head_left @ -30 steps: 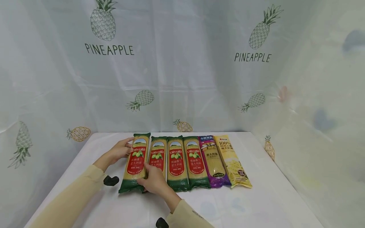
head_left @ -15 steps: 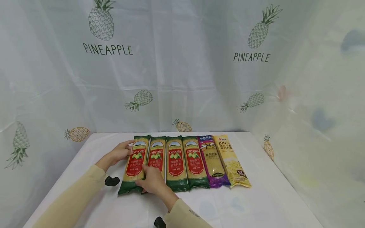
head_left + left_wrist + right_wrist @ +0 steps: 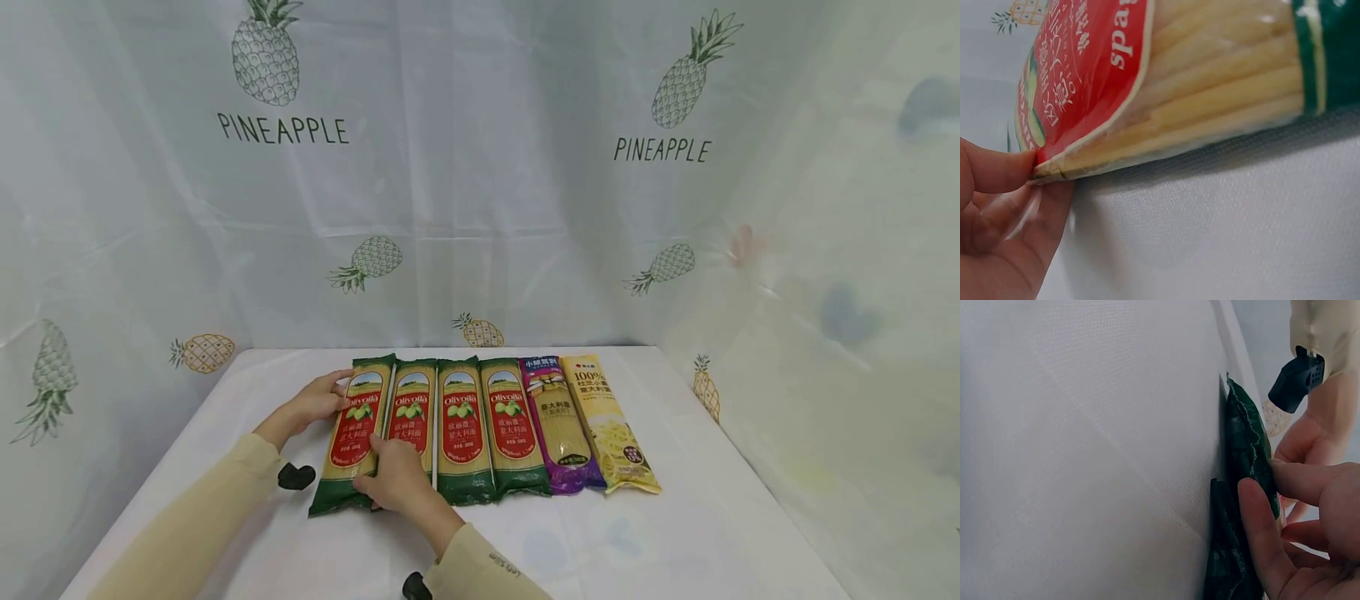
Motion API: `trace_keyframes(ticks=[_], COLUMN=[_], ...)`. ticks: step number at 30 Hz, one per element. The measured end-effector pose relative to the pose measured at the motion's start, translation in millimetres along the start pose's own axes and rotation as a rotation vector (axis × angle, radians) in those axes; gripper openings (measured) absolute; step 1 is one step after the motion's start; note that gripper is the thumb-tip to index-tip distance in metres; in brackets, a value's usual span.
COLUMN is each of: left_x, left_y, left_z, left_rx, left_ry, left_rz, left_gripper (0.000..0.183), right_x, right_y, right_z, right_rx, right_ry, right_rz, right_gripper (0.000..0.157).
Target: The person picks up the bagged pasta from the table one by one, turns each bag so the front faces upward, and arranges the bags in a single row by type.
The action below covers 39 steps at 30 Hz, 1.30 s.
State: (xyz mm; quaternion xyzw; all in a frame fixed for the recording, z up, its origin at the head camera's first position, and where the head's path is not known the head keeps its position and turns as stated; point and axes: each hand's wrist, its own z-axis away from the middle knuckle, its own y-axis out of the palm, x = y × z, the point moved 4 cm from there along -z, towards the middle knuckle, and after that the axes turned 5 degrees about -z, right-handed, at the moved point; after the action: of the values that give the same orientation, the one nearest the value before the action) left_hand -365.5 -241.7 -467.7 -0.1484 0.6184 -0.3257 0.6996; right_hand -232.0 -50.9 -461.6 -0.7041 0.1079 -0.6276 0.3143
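The leftmost green-and-red spaghetti pack (image 3: 357,425) lies slightly askew at the left end of a row of pasta packs. My left hand (image 3: 318,397) holds its left edge; in the left wrist view the thumb (image 3: 1004,170) lies on top, with fingers below the edge. My right hand (image 3: 402,477) holds the pack's right edge near the green lower end. In the right wrist view, the right hand's fingers (image 3: 1263,531) touch the green pack end (image 3: 1249,440), beside a second green pack end (image 3: 1227,550). The right hand partly covers the second spaghetti pack (image 3: 411,408).
Two more matching spaghetti packs (image 3: 463,433) (image 3: 514,429) continue the row rightward. After them come a purple pasta pack (image 3: 562,429) and a yellow pasta pack (image 3: 611,425). All lie on a white-covered table (image 3: 600,550). A pineapple-print curtain (image 3: 480,167) hangs behind.
The leftmost spaghetti pack has come down, its far end dropping level with the row and its near end shifting slightly toward me. Both hands keep hold; the right hand has slid slightly left and nearer.
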Motion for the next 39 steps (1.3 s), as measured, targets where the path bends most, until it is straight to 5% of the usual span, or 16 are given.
trace_keyframes(ticks=[20, 39], left_x=[7.9, 7.4], left_y=[-4.3, -5.7], left_z=[-5.8, -0.6], left_rx=[-0.042, -0.014], left_ry=[-0.019, -0.057], left_rz=[-0.112, -0.119], left_gripper=[0.071, 0.07], right_x=[2.0, -4.9], right_y=[-0.8, -0.6], right_z=[-3.0, -1.0], right_rx=[-0.026, 0.0], right_ry=[-0.011, 0.031], right_rz=[0.142, -0.019], right_gripper=[0.071, 0.074])
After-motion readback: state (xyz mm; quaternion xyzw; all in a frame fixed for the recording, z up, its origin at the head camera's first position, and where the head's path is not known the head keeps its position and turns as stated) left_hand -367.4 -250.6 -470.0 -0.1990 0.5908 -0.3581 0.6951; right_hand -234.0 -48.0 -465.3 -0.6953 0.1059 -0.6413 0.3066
